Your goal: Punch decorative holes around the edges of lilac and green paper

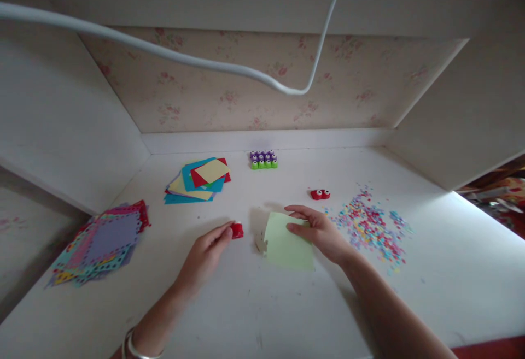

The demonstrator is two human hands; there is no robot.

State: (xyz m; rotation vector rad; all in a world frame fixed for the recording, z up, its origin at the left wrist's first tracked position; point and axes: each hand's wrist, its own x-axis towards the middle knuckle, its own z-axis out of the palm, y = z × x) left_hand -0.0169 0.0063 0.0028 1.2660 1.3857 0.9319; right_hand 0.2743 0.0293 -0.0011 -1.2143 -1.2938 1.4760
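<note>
The left hand (pixel 205 255) has its grip clenched on a small red paper punch (pixel 237 230), thumb and fingertips pinching it just above the bench (pixel 254 310). Just to the right of that grip lies a pale green paper sheet (pixel 289 248), flat on the bench. The right hand (pixel 320 231) rests on the sheet's right edge, its grip released, with the fingers laid flat and pointing left across the paper. The punch and the sheet are near each other but not touching.

Right of the right hand's grip, a scatter of coloured paper confetti (pixel 371 228) covers the bench. Beyond that grip sits a pair of red punches (pixel 320 194), and farther back a block of purple and green punches (pixel 263 160). Beyond the left grip lies a fan of coloured paper squares (pixel 199 180). Well to its left is a pile of punched sheets (pixel 102 241). A silver bangle (pixel 133 348) circles the left wrist, and a white cable (pixel 287 89) hangs overhead.
</note>
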